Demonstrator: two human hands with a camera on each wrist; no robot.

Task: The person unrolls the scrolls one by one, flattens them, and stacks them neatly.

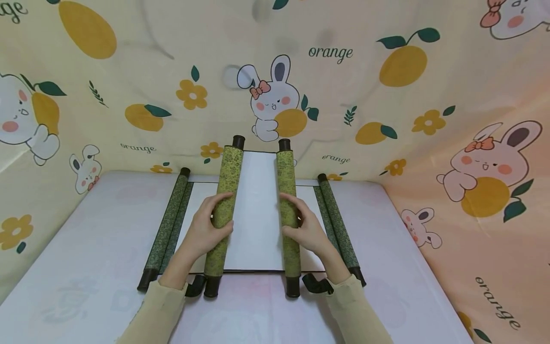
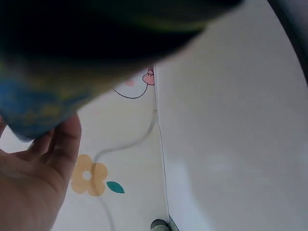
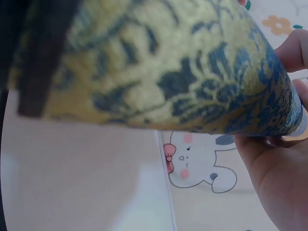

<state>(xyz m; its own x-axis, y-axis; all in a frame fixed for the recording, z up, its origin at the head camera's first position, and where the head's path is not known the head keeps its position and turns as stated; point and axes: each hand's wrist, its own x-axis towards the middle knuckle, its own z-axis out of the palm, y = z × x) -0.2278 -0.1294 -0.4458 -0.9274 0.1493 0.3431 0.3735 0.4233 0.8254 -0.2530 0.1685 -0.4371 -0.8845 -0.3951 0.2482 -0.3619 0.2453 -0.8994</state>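
A hanging scroll with yellow-green patterned rolls and black end knobs stands partly unrolled, a strip of white paper between its rolls. Fingers and thumb of my left hand curl round the left roll; in the left wrist view that roll is blurred and close to the lens. My right hand grips the right roll the same way. Dark vine-like figures cover the right roll in the right wrist view. Both rolls are held above a second, opened scroll, whose white sheet shows at the sides.
Dark green rollers with black ends edge the lower scroll, one at left and one at right. A pale table lies under everything. Behind it hangs a cream cloth printed with rabbits and oranges.
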